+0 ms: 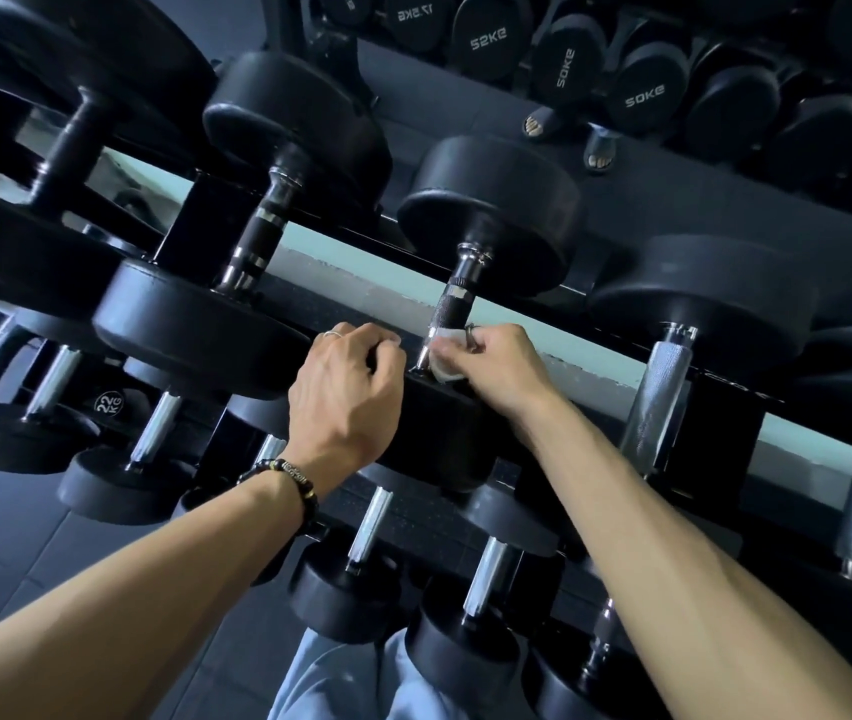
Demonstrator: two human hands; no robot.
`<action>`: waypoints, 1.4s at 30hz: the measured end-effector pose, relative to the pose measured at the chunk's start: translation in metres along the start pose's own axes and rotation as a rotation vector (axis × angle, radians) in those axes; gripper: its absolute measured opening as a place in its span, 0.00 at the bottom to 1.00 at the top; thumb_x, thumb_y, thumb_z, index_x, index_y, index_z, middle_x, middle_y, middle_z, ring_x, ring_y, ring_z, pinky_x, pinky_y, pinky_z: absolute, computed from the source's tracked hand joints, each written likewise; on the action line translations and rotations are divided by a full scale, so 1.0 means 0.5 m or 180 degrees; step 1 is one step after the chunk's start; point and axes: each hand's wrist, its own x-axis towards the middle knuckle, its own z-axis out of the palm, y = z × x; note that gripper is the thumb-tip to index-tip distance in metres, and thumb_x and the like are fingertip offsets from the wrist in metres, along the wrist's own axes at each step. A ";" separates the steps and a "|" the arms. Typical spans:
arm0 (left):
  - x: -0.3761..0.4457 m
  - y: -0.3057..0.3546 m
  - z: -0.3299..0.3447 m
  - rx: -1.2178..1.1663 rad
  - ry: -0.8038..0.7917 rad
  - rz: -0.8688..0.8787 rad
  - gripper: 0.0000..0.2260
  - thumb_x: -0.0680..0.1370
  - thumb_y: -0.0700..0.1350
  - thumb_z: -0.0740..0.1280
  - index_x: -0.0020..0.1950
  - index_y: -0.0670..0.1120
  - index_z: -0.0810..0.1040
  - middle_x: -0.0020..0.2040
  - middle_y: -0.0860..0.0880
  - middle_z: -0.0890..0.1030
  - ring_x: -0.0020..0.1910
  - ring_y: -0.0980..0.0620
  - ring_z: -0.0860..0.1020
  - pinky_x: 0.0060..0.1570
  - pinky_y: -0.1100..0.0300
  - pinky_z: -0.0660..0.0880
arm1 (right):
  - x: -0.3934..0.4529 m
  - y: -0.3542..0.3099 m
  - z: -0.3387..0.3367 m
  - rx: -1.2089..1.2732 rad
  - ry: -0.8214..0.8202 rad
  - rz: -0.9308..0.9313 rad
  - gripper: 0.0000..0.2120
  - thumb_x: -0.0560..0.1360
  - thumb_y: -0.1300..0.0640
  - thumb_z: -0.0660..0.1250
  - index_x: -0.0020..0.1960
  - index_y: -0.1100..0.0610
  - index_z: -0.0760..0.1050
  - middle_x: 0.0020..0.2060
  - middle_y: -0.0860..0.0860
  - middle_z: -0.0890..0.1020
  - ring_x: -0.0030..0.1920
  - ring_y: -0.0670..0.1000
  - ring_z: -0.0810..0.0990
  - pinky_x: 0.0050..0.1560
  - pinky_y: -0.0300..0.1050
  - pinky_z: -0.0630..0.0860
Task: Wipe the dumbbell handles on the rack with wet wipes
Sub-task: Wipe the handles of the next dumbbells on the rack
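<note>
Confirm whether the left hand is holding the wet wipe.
No, the right hand pinches the wet wipe against the dumbbell handle; the left hand holds none.

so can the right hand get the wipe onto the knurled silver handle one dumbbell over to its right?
Probably yes. The right hand holds the wet wipe at the dark handle; the silver handle stands beside it, fully exposed, with nothing between them.
</note>
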 end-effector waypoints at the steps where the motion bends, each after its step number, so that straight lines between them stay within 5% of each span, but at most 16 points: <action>1: 0.000 -0.001 0.001 -0.0004 0.0008 0.0008 0.21 0.74 0.53 0.51 0.51 0.49 0.82 0.47 0.53 0.77 0.53 0.52 0.72 0.48 0.54 0.67 | 0.004 -0.001 -0.001 0.0218 0.0127 -0.0027 0.11 0.78 0.51 0.71 0.39 0.54 0.81 0.34 0.46 0.82 0.33 0.41 0.77 0.32 0.30 0.71; 5: 0.000 -0.002 0.001 -0.0005 0.0011 0.0027 0.20 0.75 0.52 0.51 0.50 0.49 0.82 0.47 0.53 0.78 0.52 0.53 0.72 0.48 0.54 0.67 | 0.063 -0.034 0.000 0.1227 0.1196 0.0026 0.15 0.80 0.53 0.68 0.36 0.56 0.77 0.33 0.50 0.77 0.33 0.45 0.73 0.38 0.40 0.72; 7: 0.001 -0.002 0.002 -0.0016 0.0002 0.0042 0.20 0.75 0.52 0.51 0.50 0.49 0.82 0.46 0.53 0.78 0.52 0.53 0.72 0.48 0.55 0.66 | 0.077 -0.026 0.004 0.1376 0.1058 0.0214 0.15 0.80 0.50 0.67 0.39 0.58 0.79 0.35 0.53 0.79 0.37 0.48 0.77 0.44 0.42 0.74; 10: 0.001 -0.002 0.001 0.0002 0.0013 0.0056 0.20 0.75 0.52 0.51 0.49 0.49 0.82 0.46 0.54 0.78 0.52 0.53 0.72 0.47 0.55 0.66 | 0.056 0.016 0.010 0.1309 0.0141 0.0517 0.21 0.77 0.43 0.64 0.42 0.61 0.79 0.42 0.58 0.86 0.51 0.57 0.85 0.64 0.57 0.76; 12: 0.000 -0.003 0.001 0.0017 0.0015 0.0050 0.20 0.75 0.52 0.51 0.48 0.48 0.81 0.46 0.54 0.77 0.51 0.53 0.72 0.47 0.55 0.66 | 0.051 -0.005 0.003 0.1554 0.0149 0.0559 0.18 0.80 0.47 0.63 0.43 0.62 0.74 0.41 0.58 0.84 0.52 0.59 0.84 0.66 0.63 0.74; 16: 0.000 -0.004 0.002 0.0053 -0.0021 0.0047 0.19 0.75 0.52 0.51 0.47 0.48 0.81 0.46 0.54 0.78 0.52 0.54 0.72 0.48 0.56 0.65 | 0.072 -0.065 -0.012 0.2855 0.0671 0.0775 0.10 0.83 0.60 0.61 0.43 0.58 0.74 0.37 0.51 0.78 0.39 0.52 0.79 0.62 0.63 0.77; 21: 0.000 -0.005 0.002 0.0047 -0.0012 0.0056 0.20 0.76 0.52 0.51 0.48 0.48 0.81 0.47 0.54 0.78 0.53 0.53 0.72 0.49 0.55 0.66 | 0.009 -0.030 -0.008 0.2030 -0.0122 0.0897 0.12 0.81 0.66 0.59 0.43 0.65 0.77 0.38 0.60 0.82 0.39 0.58 0.82 0.50 0.59 0.81; 23: -0.001 -0.005 0.001 0.0059 -0.0018 0.0064 0.20 0.76 0.52 0.51 0.48 0.48 0.81 0.47 0.54 0.78 0.52 0.53 0.72 0.49 0.55 0.65 | 0.030 -0.050 -0.016 0.1993 0.0155 0.0750 0.13 0.79 0.69 0.57 0.39 0.62 0.75 0.34 0.58 0.81 0.35 0.57 0.79 0.46 0.55 0.80; 26: 0.000 -0.003 0.002 0.0067 -0.0019 0.0046 0.19 0.75 0.52 0.51 0.48 0.48 0.81 0.47 0.54 0.78 0.52 0.53 0.72 0.49 0.56 0.65 | 0.079 -0.072 -0.018 0.2167 0.0759 0.0655 0.12 0.81 0.62 0.59 0.40 0.58 0.75 0.41 0.57 0.83 0.44 0.57 0.81 0.59 0.55 0.79; 31: 0.000 -0.002 0.000 0.0060 0.0010 0.0048 0.20 0.75 0.53 0.51 0.49 0.50 0.81 0.47 0.55 0.77 0.53 0.53 0.72 0.49 0.55 0.66 | 0.003 -0.036 -0.004 0.1901 -0.0090 0.0960 0.10 0.72 0.72 0.56 0.37 0.64 0.73 0.33 0.58 0.76 0.35 0.55 0.76 0.37 0.43 0.72; 34: -0.002 -0.001 0.000 0.0062 0.0002 0.0038 0.20 0.75 0.53 0.51 0.49 0.49 0.82 0.47 0.54 0.77 0.52 0.54 0.72 0.49 0.55 0.66 | 0.043 -0.051 -0.015 0.2660 0.0296 0.0850 0.12 0.71 0.75 0.55 0.38 0.63 0.73 0.30 0.56 0.80 0.37 0.58 0.80 0.47 0.55 0.81; 37: -0.002 0.000 0.000 0.0037 -0.0017 0.0029 0.20 0.75 0.53 0.51 0.49 0.48 0.82 0.48 0.54 0.78 0.52 0.54 0.72 0.49 0.55 0.66 | 0.074 -0.066 -0.019 0.3018 0.0626 0.0846 0.16 0.73 0.75 0.52 0.34 0.60 0.71 0.26 0.53 0.77 0.30 0.53 0.78 0.36 0.47 0.79; 42: -0.002 0.000 -0.001 0.0031 0.0009 0.0009 0.20 0.75 0.53 0.51 0.49 0.50 0.81 0.48 0.55 0.77 0.52 0.54 0.72 0.49 0.55 0.66 | 0.025 -0.021 -0.013 0.2538 -0.0422 0.1372 0.11 0.65 0.69 0.54 0.45 0.67 0.71 0.36 0.56 0.72 0.29 0.50 0.70 0.26 0.38 0.69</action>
